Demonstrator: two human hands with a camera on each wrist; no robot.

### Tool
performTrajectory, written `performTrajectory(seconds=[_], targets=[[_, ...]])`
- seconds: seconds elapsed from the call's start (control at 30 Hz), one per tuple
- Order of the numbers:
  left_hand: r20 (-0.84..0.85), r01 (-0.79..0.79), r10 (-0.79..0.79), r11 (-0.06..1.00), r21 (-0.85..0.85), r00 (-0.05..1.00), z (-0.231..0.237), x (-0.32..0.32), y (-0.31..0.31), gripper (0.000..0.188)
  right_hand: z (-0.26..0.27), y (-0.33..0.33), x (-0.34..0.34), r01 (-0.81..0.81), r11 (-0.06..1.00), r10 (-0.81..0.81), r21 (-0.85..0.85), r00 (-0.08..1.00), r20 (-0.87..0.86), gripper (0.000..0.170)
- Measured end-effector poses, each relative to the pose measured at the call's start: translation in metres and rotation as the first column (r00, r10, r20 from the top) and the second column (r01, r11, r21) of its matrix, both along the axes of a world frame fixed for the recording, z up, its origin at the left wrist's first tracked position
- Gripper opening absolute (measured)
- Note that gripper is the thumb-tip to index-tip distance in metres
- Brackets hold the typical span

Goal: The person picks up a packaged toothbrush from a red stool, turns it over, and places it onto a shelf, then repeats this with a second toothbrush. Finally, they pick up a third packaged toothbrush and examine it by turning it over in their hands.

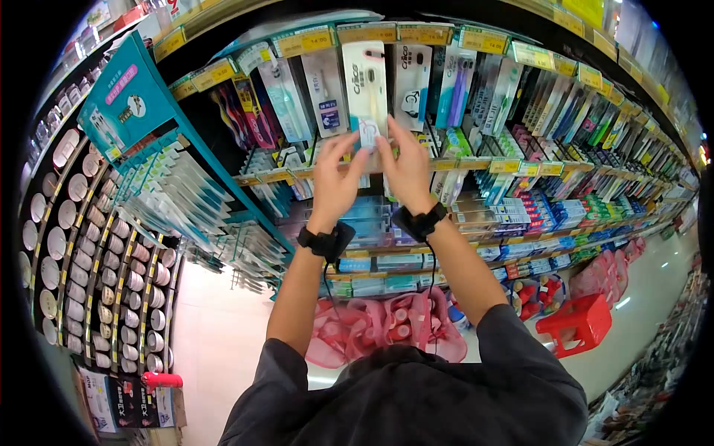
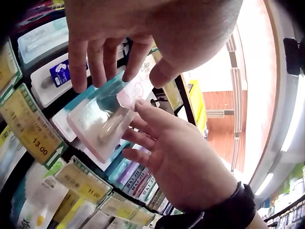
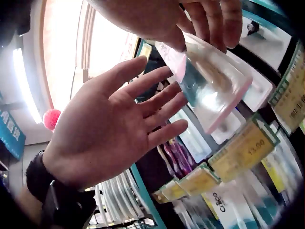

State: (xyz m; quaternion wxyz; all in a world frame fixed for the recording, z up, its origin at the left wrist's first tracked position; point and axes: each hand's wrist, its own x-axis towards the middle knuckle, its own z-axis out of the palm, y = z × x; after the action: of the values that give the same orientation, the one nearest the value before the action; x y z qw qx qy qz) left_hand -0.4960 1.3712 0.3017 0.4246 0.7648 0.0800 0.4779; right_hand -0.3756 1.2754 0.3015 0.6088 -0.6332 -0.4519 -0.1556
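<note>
A boxed toothbrush [image 1: 364, 74] with a clear window, white and teal with a pale pink edge, stands upright before the shelf in the head view. My right hand [image 1: 407, 167] pinches its lower end, thumb on the front over a whitish label [image 1: 367, 135]. On the opposite side is my left hand [image 1: 336, 182], fingers extended and close to the pack. In the right wrist view the left hand [image 3: 112, 124] spreads its fingers beside the toothbrush pack [image 3: 214, 90], with none curled round it.
More packed toothbrushes [image 1: 413, 85] line the shelf behind, under yellow price tags [image 1: 306, 41]. A teal display rack [image 1: 178, 178] stands at left. Below the shelves lie pink bags [image 1: 387, 327], with a red stool [image 1: 576, 327] on the floor at right.
</note>
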Motion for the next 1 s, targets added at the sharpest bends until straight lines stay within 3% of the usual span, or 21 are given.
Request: performTrajectory(seconds=[0.13,0.3,0.5,0.7,0.8,1.0], targets=[[-0.003,-0.046,0.046,0.997,0.057,0.999,-0.014,0.002,0.005,0.04,-0.011,0.007,0.005,0.02,1.0,-0.019,-0.012,0.998,0.061,0.047],[-0.011,0.0,0.0,0.999,0.036,1.0,0.004,0.005,0.006,0.044,0.003,0.015,0.009,0.019,1.0,-0.019,0.011,1.0,0.003,0.042],[-0.017,-0.074,0.079,0.976,0.206,0.997,0.011,0.019,0.025,0.048,0.014,0.032,0.025,0.045,0.999,-0.045,-0.003,0.997,0.055,0.043],[0.0,-0.095,0.096,0.977,0.189,0.995,0.001,0.036,0.033,0.051,0.01,0.044,0.036,0.097,0.994,-0.094,-0.044,0.993,0.064,0.045],[-0.047,-0.059,0.066,0.989,0.134,0.997,-0.004,0.04,0.036,0.056,0.005,0.048,0.039,0.16,0.987,-0.161,0.022,0.972,0.168,0.044],[-0.016,-0.067,0.071,0.978,0.2,0.997,-0.01,0.056,0.046,0.062,0.007,0.056,0.048,0.116,0.992,-0.113,-0.048,0.992,0.054,0.044]])
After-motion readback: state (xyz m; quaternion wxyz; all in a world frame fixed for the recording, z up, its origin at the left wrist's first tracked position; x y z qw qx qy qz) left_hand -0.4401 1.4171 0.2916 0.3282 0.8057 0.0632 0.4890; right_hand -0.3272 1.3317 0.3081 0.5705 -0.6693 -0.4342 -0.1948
